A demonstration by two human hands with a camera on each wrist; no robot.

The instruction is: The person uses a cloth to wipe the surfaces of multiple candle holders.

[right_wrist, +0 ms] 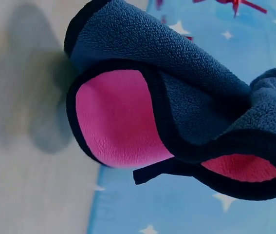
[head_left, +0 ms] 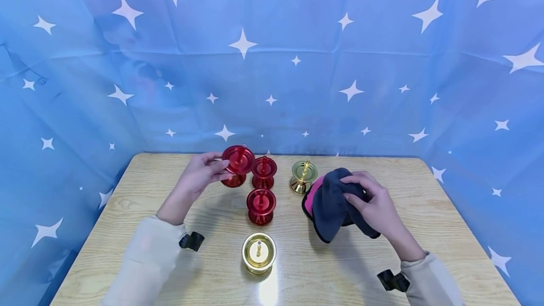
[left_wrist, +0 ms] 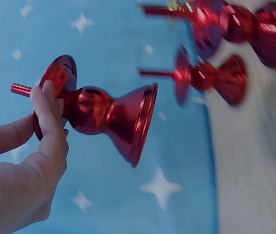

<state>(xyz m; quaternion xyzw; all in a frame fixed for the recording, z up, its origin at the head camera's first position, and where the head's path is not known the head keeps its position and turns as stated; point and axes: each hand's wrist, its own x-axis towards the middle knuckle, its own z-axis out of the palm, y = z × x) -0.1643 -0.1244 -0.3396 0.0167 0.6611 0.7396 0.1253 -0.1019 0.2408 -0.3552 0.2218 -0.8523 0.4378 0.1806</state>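
Observation:
My left hand [head_left: 199,174] grips a shiny red candle holder [head_left: 239,159] by its upper dish, fingers and thumb at the rim. In the left wrist view the holder's spike, rounded stem and flared base [left_wrist: 133,124] show, the base off the table. My right hand [head_left: 378,204] pinches a bunched cleaning cloth [head_left: 335,202], dark grey on one side, pink on the other, with black edging. The cloth hangs in folds, and the right wrist view shows its pink side [right_wrist: 118,117] and a small black loop [right_wrist: 150,170]. Most of the right hand is hidden behind it there.
Two more red candle holders, one at the back [head_left: 264,168] and one nearer [head_left: 261,204], stand right of the held one. A gold candle holder [head_left: 259,254] stands in front, another [head_left: 304,174] beside the cloth. A blue star-patterned curtain [head_left: 272,74] surrounds the wooden table [head_left: 127,230].

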